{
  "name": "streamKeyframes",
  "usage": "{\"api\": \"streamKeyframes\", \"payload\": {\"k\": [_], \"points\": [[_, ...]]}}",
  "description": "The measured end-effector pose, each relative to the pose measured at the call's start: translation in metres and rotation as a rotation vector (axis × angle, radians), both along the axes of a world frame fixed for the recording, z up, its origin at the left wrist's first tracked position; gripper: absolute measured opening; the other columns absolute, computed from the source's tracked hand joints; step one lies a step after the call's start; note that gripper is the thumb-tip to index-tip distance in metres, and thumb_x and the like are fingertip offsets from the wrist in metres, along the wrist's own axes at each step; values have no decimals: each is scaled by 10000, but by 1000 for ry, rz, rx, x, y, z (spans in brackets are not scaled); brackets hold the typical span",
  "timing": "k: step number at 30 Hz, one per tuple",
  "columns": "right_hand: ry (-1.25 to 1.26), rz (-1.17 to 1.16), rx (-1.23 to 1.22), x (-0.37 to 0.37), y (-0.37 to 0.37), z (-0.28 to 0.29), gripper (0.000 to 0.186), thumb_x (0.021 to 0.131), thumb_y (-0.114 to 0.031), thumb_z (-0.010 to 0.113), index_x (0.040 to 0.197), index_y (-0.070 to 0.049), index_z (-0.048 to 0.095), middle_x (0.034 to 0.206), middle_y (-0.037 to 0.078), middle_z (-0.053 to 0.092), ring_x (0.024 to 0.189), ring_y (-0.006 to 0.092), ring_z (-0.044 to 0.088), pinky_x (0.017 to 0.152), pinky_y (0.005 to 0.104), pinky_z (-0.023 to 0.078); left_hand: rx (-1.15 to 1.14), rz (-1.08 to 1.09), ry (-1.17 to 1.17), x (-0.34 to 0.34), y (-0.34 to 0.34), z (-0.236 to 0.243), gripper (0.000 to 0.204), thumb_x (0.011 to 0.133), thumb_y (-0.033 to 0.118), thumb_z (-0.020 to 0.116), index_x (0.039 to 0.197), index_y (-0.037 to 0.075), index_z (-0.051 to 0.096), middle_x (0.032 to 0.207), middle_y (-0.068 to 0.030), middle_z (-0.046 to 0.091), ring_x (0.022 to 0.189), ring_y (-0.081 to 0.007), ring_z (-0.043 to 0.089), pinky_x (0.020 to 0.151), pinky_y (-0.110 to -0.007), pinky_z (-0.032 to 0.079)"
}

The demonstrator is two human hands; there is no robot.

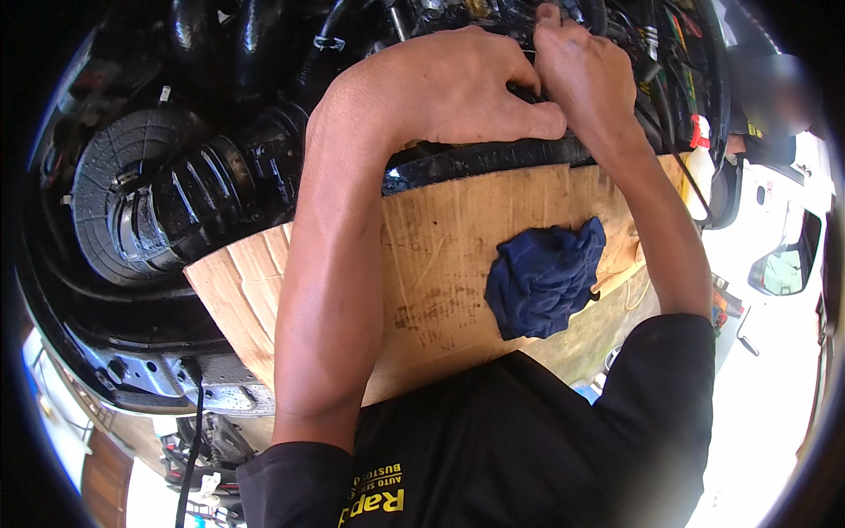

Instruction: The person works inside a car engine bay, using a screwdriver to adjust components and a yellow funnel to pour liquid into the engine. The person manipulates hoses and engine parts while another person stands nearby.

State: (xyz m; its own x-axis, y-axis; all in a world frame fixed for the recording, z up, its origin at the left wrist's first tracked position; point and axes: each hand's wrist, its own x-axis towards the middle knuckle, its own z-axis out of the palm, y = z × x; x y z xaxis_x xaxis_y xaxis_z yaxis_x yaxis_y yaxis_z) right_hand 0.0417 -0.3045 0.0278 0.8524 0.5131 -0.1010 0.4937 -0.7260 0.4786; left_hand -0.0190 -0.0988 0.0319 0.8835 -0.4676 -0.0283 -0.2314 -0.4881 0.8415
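Both my hands are over the engine bay at the front of a vehicle, close together. My left hand (475, 88) bends down over the front edge, thumb pointing right and fingers curled into the engine parts. Touching its thumb side, my right hand (585, 75) is closed, with its thumb up at the far end. Whatever either hand grips is hidden beneath the fingers. A sheet of brown cardboard (440, 238) covers the front edge below my wrists. On it lies a crumpled dark blue cloth (544, 280), between my forearms.
Left of my left arm sit a round black ribbed housing (110, 176) and a ribbed duct (207, 180). A bottle with a red top (700, 172) stands at the right. Beyond are a person (775, 101), a white vehicle (779, 229) and, lower left, a motorcycle (216, 444).
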Motion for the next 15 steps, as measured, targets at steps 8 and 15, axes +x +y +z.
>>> {"api": "streamKeyframes", "payload": {"k": [8,15], "points": [[-297,864,-414,25,-39,20,255,904,-215,651,1101,-67,716,943,143,729,847,285,738,743,425,609,-2,8,-31,6,-2,-2,586,909,527,707,1139,-6,789,1036,-240,769,946,-348,750,918,-398,580],[-107,127,158,6,10,2,246,940,-144,612,1140,-14,673,934,207,731,875,392,724,766,476,602,9,2,9,5,1,0,571,916,515,702,1128,-8,792,1028,-236,769,943,-346,748,919,-399,580]]}}
